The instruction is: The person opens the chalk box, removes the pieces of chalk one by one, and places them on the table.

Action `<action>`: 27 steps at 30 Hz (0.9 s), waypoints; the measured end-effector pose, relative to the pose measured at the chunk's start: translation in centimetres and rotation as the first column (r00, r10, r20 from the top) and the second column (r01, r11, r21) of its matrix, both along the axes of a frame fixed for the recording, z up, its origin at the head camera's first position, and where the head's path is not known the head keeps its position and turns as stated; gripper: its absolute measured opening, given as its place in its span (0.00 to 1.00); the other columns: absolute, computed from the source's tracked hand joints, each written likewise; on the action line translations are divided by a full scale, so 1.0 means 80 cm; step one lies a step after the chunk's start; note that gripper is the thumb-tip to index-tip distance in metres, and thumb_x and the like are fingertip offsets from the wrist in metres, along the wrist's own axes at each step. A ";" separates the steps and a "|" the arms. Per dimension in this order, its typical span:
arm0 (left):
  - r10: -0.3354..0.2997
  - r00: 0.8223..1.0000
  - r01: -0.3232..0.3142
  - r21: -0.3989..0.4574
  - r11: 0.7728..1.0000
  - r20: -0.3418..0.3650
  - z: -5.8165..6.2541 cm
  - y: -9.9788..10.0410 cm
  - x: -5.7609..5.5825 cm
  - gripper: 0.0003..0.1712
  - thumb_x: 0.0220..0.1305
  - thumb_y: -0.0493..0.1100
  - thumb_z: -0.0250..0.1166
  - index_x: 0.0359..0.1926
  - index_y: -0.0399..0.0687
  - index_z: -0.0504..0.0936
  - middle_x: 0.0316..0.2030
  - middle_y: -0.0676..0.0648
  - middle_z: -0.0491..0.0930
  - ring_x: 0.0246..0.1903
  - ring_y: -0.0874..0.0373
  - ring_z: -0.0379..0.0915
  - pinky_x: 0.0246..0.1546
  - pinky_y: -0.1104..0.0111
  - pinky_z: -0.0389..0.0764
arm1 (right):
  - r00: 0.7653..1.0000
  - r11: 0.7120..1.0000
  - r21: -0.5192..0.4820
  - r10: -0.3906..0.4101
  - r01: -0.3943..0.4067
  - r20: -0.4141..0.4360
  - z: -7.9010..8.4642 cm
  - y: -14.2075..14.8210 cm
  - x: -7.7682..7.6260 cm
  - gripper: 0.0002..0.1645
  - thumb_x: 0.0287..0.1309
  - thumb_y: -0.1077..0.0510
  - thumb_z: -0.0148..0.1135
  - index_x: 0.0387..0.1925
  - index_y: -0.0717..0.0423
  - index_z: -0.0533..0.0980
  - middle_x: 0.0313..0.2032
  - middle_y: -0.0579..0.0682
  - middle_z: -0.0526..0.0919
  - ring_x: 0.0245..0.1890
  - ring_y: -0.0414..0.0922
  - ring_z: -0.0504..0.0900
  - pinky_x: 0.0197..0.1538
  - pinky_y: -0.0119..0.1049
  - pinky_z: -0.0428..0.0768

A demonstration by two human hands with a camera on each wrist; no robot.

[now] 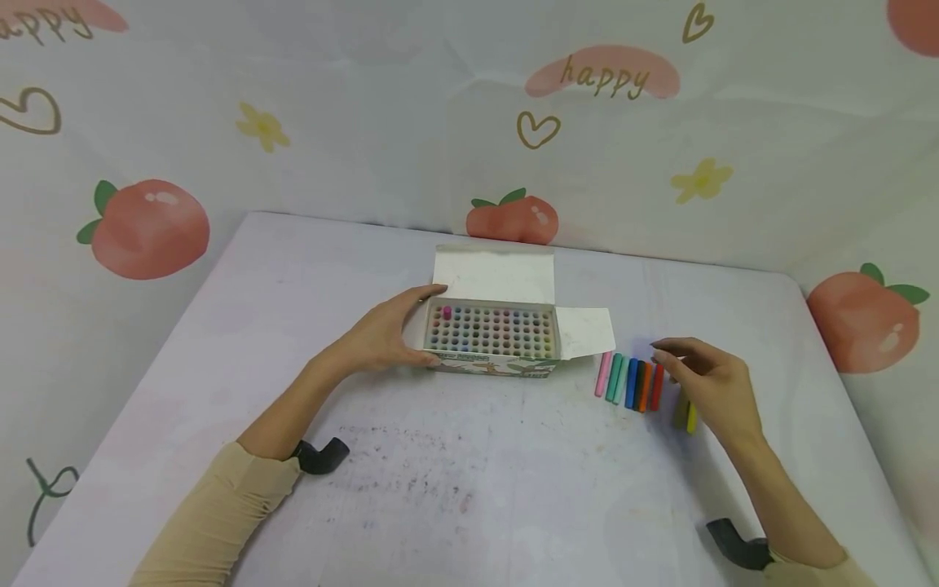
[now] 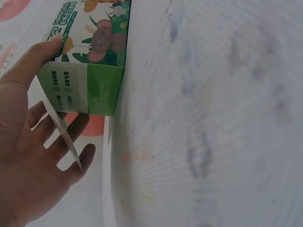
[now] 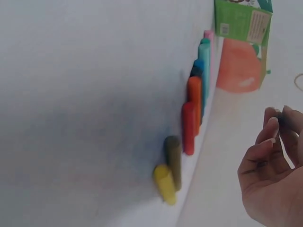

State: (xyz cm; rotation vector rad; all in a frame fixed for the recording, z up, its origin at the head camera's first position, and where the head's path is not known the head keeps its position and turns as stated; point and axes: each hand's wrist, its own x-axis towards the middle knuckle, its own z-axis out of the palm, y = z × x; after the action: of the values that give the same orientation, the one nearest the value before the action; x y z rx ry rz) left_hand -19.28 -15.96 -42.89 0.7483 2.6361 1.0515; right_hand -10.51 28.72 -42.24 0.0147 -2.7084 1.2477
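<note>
My left hand [image 1: 377, 330] grips the left end of an open chalk box [image 1: 491, 364], thumb at the front and fingers behind the side flap [image 2: 61, 130]. Inside the box is a grid of holes [image 1: 484, 330], with a magenta chalk [image 1: 447, 312] standing up at the back left. My right hand [image 1: 715, 387] is raised over the right part of the table, pinching a small dark piece, seemingly chalk [image 3: 280, 118], mostly hidden by the fingertips. Below it lie a red chalk [image 3: 188, 127], an olive chalk [image 3: 173, 163] and a yellow chalk [image 3: 164, 184].
Left of the red chalk lie orange [image 1: 645, 387], black, blue [image 1: 631, 383], green and pink [image 1: 603, 375] chalks side by side. The box's lid [image 1: 495, 273] stands up at the back, and its right flap [image 1: 585, 332] sticks out. A printed cloth [image 1: 367, 122] hangs behind the table [image 1: 513, 489].
</note>
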 end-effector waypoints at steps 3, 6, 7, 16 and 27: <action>0.001 1.000 -0.001 -0.002 1.000 0.004 0.000 0.001 0.001 0.63 0.43 0.55 0.82 0.77 0.59 0.56 0.71 0.45 0.63 0.69 0.47 0.59 0.67 0.48 0.61 | 1.000 1.000 -0.009 0.020 -0.020 -0.017 0.003 -0.010 -0.002 0.16 0.67 0.53 0.63 0.49 0.59 0.83 0.38 0.51 0.86 0.34 0.44 0.81 0.35 0.23 0.77; 0.000 1.000 0.000 0.004 1.000 0.010 0.001 0.002 0.002 0.63 0.43 0.54 0.82 0.77 0.59 0.56 0.71 0.45 0.63 0.69 0.47 0.58 0.67 0.47 0.61 | 0.998 0.998 -0.043 0.047 -0.048 -0.037 0.007 -0.019 -0.005 0.14 0.66 0.56 0.64 0.48 0.61 0.83 0.38 0.46 0.86 0.34 0.45 0.81 0.35 0.24 0.77; -0.001 1.000 0.001 0.008 1.000 0.012 0.001 0.003 0.003 0.63 0.43 0.54 0.82 0.77 0.59 0.56 0.71 0.44 0.63 0.70 0.47 0.58 0.67 0.47 0.61 | 0.997 0.997 -0.057 0.058 -0.060 -0.043 0.008 -0.022 -0.006 0.14 0.66 0.57 0.64 0.48 0.61 0.83 0.38 0.45 0.85 0.33 0.45 0.81 0.35 0.24 0.77; -0.003 1.000 0.003 0.007 1.000 0.012 -0.001 0.002 0.001 0.62 0.44 0.54 0.82 0.77 0.60 0.55 0.70 0.45 0.64 0.69 0.48 0.59 0.66 0.48 0.62 | 0.986 0.980 -0.129 0.143 -0.152 -0.080 0.022 -0.048 -0.018 0.11 0.65 0.60 0.65 0.47 0.58 0.83 0.38 0.46 0.84 0.27 0.44 0.77 0.30 0.25 0.75; 0.000 1.000 0.000 0.001 1.000 0.006 -0.001 0.001 -0.001 0.63 0.44 0.54 0.82 0.77 0.59 0.55 0.70 0.45 0.64 0.69 0.48 0.59 0.67 0.48 0.62 | 0.975 0.958 -0.180 0.212 -0.221 -0.072 0.030 -0.086 -0.034 0.10 0.64 0.60 0.66 0.46 0.56 0.84 0.39 0.49 0.85 0.28 0.48 0.79 0.33 0.26 0.77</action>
State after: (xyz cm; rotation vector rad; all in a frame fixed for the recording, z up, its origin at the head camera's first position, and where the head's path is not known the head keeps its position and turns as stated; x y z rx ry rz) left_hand -19.36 -15.91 -42.99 0.7437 2.6312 1.0534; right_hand -13.21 21.88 -39.88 0.3253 -2.5891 1.5353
